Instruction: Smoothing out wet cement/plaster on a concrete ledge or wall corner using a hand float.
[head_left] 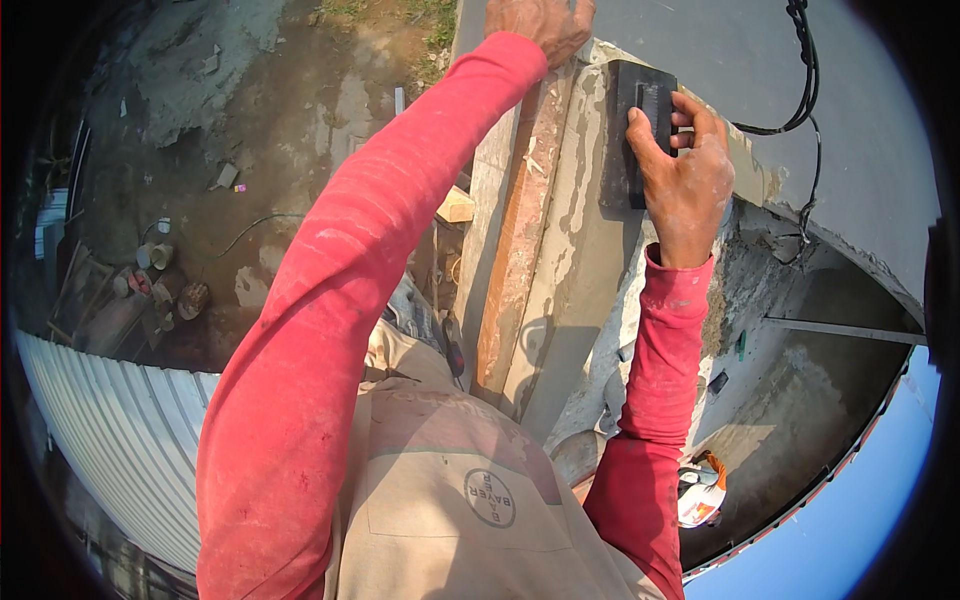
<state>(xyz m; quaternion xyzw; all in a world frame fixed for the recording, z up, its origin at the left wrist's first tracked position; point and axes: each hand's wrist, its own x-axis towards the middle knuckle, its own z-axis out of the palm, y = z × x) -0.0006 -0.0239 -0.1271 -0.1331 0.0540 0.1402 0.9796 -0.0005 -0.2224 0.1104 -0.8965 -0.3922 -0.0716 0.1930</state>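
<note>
**Right hand (688, 175) gripping one float (622, 140) on mortar (575, 250)**

Two hands are showing, both belonging to the person, with two red sleeves (335, 250) covering the arms. The right hand is grasping the one black float, its thumb pressing on the near left and its fingers curling around the right side. The float is lying flat against the mortar, toward the upper end of the grey strip, just beside one grey slab (870, 150). The mortar is showing several irregular smoother patches.

The left hand (545, 25) is resting near the strip's far end; the upper edge of the view is cutting it off, so whether it is holding anything cannot be told.

One reddish board (520, 230) is running along the mortar's left side, bearing one pale scrap (534, 160). One wood block (456, 206) is sitting left of the board. One bundle of black cables (808, 70) is hanging over the slab; its strands are not being counted reliably. One corrugated sheet (110, 420) is spreading at lower left. One white-and-orange item (702, 492), kind unclear, is lying at lower right.
</note>
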